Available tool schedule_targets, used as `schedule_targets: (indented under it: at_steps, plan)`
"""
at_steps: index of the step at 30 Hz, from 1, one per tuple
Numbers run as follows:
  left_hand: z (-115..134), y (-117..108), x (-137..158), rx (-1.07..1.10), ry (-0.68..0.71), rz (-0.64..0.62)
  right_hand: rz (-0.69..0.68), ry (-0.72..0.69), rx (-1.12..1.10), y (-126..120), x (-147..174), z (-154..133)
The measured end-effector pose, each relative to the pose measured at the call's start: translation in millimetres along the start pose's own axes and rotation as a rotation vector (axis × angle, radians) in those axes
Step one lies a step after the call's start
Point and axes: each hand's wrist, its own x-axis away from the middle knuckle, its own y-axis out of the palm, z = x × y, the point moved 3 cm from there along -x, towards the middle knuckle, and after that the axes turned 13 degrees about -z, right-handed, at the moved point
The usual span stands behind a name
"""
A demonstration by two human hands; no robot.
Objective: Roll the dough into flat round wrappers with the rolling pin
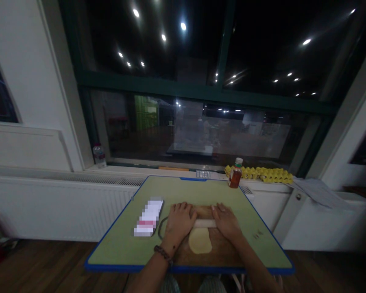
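A pale rolling pin (205, 223) lies crosswise on a brown wooden board (219, 256). My left hand (180, 221) is over the pin's left end, and my right hand (227, 221) covers its right end, both with palms down and fingers pointing away from me. Just on my side of the pin, a flat piece of dough (200, 241) rests on the board, its far edge reaching the pin. A dark loop (160, 228), perhaps the board's handle, shows left of my left hand.
The small green table (110, 254) has a blue rim. A phone (149, 217) lies on its left side. At the far right stands a bottle of reddish-brown liquid (234, 175). Yellow egg trays (262, 174) and a clear bottle (99, 156) are on the window sill.
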Motion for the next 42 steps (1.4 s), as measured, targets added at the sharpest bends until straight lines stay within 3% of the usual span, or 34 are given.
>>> schedule_targets:
  at_steps: [4, 9, 17, 23, 27, 33, 37, 42]
  plan:
    - [-5, 1, -15, -0.020, -0.018, -0.057, -0.111, 0.077, 0.042, -7, -16, -3]
    - [-9, 5, -24, -0.067, 0.066, -0.113, -0.145, 0.065, 0.079, -11, -18, -7]
    - [2, 4, 8, -0.037, 0.093, -0.002, 0.064, 0.004, 0.142, -10, 29, -23]
    - [1, 5, 16, 0.005, 0.143, -0.042, 0.092, 0.141, 0.041, 0, 48, -34]
    - [-1, 8, 1, -0.027, 0.111, -0.049, 0.061, 0.136, 0.036, -1, 34, -30]
    - [-5, 10, -26, -0.058, 0.102, -0.115, -0.092, 0.099, 0.080, -11, -4, -15]
    - [-8, 9, -39, -0.044, 0.032, -0.149, -0.192, 0.198, 0.041, -12, -24, -10]
    - [-9, 8, -48, -0.029, -0.005, -0.119, -0.097, 0.333, -0.054, -16, -34, -11]
